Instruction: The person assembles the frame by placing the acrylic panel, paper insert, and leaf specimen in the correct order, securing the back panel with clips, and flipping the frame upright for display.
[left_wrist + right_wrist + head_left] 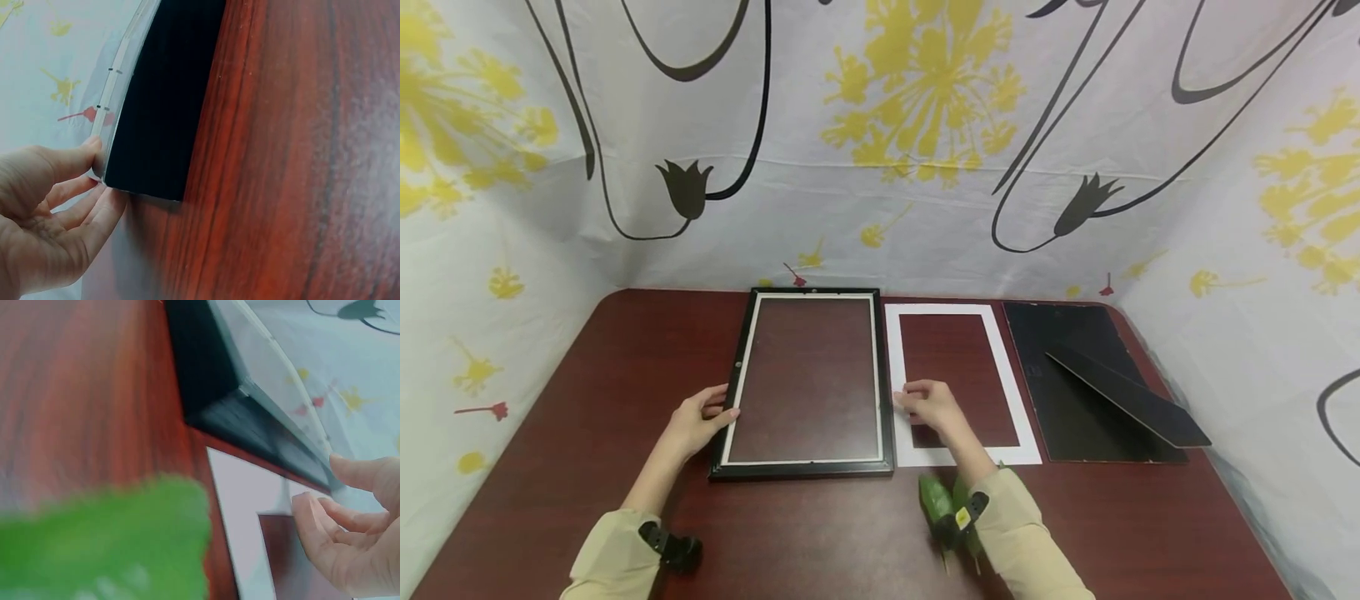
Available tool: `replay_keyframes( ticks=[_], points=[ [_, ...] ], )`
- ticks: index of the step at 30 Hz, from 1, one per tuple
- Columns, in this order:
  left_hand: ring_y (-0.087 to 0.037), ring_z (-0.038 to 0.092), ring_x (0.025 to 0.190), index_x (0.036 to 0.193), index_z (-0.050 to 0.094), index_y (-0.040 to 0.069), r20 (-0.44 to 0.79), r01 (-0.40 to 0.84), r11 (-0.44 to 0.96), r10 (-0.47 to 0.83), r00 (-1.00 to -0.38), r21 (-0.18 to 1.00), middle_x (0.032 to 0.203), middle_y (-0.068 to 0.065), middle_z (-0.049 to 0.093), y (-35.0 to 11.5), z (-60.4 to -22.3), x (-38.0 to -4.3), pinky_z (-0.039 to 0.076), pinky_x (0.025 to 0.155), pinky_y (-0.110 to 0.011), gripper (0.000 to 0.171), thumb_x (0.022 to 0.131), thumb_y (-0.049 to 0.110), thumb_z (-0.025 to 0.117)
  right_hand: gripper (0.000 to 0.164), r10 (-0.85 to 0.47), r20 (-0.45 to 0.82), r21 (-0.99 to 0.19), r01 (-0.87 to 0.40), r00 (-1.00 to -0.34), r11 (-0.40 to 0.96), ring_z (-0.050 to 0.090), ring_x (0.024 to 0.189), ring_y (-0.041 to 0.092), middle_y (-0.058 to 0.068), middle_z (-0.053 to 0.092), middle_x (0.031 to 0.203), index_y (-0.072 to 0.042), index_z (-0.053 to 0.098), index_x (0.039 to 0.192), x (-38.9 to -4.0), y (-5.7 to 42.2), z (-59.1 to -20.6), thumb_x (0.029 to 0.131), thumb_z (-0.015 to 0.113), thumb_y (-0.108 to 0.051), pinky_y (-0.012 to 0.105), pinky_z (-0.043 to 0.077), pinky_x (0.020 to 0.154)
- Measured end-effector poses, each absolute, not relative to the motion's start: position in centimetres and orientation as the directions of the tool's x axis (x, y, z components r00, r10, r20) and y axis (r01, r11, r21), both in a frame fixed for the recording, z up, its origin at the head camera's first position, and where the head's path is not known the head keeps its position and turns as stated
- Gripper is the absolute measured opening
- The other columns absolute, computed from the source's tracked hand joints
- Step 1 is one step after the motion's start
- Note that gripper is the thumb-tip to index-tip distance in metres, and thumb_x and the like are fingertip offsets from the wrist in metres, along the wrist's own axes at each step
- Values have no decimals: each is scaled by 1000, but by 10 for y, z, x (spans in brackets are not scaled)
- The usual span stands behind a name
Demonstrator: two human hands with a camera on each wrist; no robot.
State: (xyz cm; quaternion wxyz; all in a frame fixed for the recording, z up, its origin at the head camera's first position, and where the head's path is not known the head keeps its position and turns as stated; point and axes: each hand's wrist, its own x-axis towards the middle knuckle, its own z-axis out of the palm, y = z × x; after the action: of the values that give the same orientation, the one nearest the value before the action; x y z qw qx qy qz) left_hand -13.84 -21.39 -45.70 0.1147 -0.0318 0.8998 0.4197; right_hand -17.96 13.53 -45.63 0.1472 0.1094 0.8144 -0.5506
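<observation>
A black picture frame with a white inner rim lies on the table, its middle showing dark red. My left hand grips the frame's left side, thumb over the rim and fingers beneath the outer edge, as the left wrist view shows near the frame's side. At the opposite side, my right hand has its thumb and loosely bent fingers parted right at the frame's outer edge. That hand hovers over a white mat board with a rectangular opening, lying beside the frame.
To the right lies a black backing board with its easel leg raised at an angle. Green leaf-like objects with thin stems are near my right wrist. Patterned white cloth hangs behind the table.
</observation>
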Motion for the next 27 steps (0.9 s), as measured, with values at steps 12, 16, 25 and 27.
replay_keyframes(
  ticks=[12,16,25,27],
  points=[
    [-41,51,114,138,35,-2,-191,-127,659,27,-981,741,131,-28,46,-212,-460,-136,45,89,-49,57,90,21,57,50,214,-338,-763,400,-917,509,59,90,23,25,56,115,6,50,123,-189,214,-445,85,63,-24,31,51,78],
    [-40,51,114,137,36,-2,-192,-136,654,15,-981,745,131,-27,47,-212,-460,-136,45,89,-48,57,90,22,58,54,245,-334,-751,415,-910,514,56,100,30,27,52,121,7,47,126,-190,233,-440,85,62,-26,36,49,84],
    [-40,52,115,138,36,-1,-205,-145,650,17,-979,746,132,-27,46,-213,-460,-136,46,89,-48,58,90,23,58,62,287,-327,-659,435,-901,614,46,118,41,31,47,127,10,43,128,-186,266,-438,86,58,-33,48,40,97],
    [-40,51,115,138,36,-1,-205,-143,650,20,-979,746,132,-27,46,-213,-460,-136,46,89,-48,58,90,23,58,60,301,-299,-592,423,-906,686,49,113,42,31,50,123,11,46,124,-185,270,-438,86,58,-34,48,43,91]
  ],
)
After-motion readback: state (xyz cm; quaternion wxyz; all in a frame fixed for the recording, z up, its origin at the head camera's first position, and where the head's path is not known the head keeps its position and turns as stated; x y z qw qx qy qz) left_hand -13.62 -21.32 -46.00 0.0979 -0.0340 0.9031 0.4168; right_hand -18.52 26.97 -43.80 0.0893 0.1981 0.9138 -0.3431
